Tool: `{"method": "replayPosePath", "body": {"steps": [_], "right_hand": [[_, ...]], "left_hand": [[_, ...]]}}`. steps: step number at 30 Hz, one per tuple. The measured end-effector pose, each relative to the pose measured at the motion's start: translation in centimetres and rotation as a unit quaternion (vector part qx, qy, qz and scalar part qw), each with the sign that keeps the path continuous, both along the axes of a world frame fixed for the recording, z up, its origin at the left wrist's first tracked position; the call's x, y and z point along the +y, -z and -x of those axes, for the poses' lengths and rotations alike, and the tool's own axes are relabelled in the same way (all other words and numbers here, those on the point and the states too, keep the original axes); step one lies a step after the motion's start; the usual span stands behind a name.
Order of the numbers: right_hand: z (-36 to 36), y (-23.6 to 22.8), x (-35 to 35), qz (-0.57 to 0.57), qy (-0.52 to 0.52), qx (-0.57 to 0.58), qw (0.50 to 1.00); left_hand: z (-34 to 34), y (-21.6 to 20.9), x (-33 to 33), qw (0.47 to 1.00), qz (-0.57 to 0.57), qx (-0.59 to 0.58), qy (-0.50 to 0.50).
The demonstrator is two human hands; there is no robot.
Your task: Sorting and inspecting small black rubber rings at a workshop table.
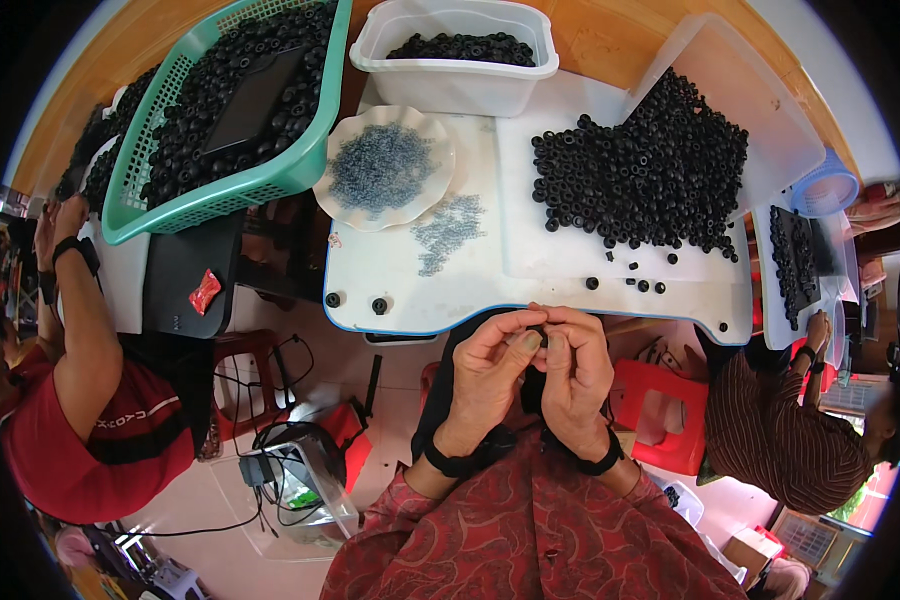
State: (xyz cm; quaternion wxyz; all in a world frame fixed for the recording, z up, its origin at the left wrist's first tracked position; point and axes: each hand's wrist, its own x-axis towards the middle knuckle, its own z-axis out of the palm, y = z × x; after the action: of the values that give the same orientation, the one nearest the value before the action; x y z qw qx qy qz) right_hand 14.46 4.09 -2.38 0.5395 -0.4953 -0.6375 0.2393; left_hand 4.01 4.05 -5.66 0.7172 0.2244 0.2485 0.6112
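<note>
My left hand [490,375] and my right hand [576,382] meet at the near edge of the white work board [370,265], thumbs and forefingers pinched together. Between the fingertips shows a bit of a small black part [538,331]; most of it is hidden, and both hands close on it. Beyond them lies a large heap of small black ring-shaped parts [640,180]. A scalloped white plate [336,207] bears tiny grey-blue pieces [382,165], too small to make out. More of these pieces [450,230] are scattered beside the plate.
A green basket [270,185] of black parts stands left, and a white tub [450,85] of them behind. A tilted clear bin [770,120] backs the heap. Loose black parts [379,306] lie along the board's near edge. Co-workers sit left [120,430] and right [785,430].
</note>
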Motion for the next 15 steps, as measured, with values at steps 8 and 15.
{"method": "replayPosePath", "body": {"steps": [8,15], "right_hand": [[-0.1,-0.1,-0.3,0.027,-0.007,-0.038,0.999],[-1.0,-0.1,-0.1,0.153,-0.063,0.161,0.973]], "left_hand": [[0.0,-0.3,0.0,1.000,0.007,0.016,-0.022],[0.0,-0.2,0.2,0.999,0.025,-0.018,-0.015]]}}
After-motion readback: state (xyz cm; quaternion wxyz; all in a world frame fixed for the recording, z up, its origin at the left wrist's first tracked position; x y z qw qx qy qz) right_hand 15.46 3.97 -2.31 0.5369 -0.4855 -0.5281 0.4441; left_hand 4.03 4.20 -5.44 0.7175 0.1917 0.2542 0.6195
